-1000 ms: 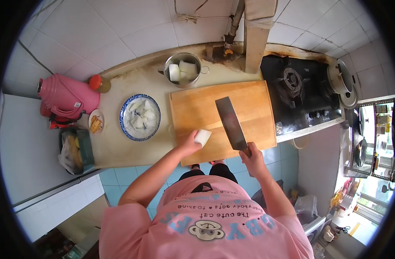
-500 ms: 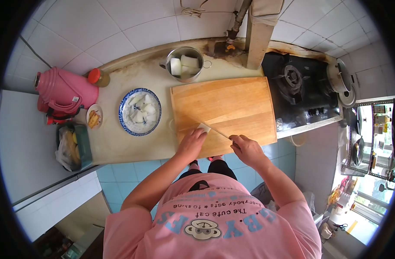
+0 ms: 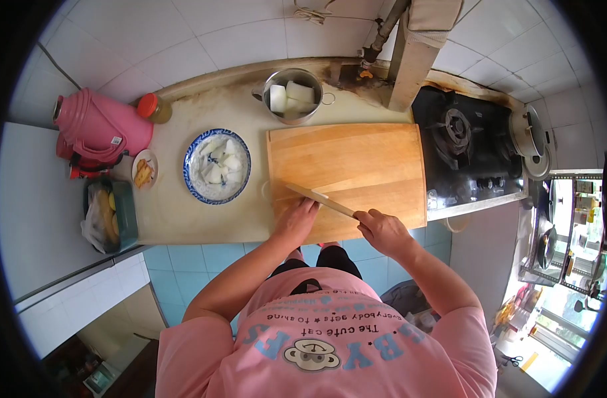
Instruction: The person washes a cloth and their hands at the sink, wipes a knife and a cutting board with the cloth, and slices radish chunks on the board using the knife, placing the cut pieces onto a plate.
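My right hand is wrapped round the handle of a kitchen knife, whose blade slants up and left over the wooden cutting board. My left hand lies at the board's near left part, fingers bent and pressed together against a small white vegetable piece. The blade runs right by those fingertips and hides most of the piece. Left of the board, a blue-rimmed plate holds several cut white pieces. Behind the board, a steel pot contains larger pale chunks.
A black gas stove adjoins the board's right side, with a pot on it. At the left stand a pink thermos, a red-lidded jar, a small dish and a green bin with a plastic bag.
The knife blade has tilted so its broad side shows, and now covers more of the white piece. Both hands stay at nearly the same place; the camera view has shifted slightly.
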Motion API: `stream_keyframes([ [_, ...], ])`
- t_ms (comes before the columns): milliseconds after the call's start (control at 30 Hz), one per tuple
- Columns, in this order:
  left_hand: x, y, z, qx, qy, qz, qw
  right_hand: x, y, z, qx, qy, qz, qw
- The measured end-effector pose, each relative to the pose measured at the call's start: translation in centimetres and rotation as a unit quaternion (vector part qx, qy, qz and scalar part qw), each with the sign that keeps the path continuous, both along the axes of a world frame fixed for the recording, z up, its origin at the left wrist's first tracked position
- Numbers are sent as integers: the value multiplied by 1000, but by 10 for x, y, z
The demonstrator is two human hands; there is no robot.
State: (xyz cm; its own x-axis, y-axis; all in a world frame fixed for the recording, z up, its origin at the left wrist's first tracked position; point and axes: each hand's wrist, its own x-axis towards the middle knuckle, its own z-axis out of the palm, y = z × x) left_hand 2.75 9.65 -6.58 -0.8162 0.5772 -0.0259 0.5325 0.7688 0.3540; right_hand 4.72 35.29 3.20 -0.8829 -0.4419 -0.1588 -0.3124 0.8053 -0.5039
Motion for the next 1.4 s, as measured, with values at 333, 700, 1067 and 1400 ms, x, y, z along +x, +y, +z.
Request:
stream_keyframes([
  [333,-1,2,12,12,-11,17,1000,-25,-11,-25,24,-39,44,998],
  [700,2,-2,6,22,-14,19,999,-16,-18,-33,-34,-11,-10,999],
  [1067,4,-3,-2,14,26,9,1000,-17,-19,-9,26,-50,28,998],
  [1400,4,-3,2,41,-25,28,998,-14,-33,-53,-12,-18,-18,1000],
])
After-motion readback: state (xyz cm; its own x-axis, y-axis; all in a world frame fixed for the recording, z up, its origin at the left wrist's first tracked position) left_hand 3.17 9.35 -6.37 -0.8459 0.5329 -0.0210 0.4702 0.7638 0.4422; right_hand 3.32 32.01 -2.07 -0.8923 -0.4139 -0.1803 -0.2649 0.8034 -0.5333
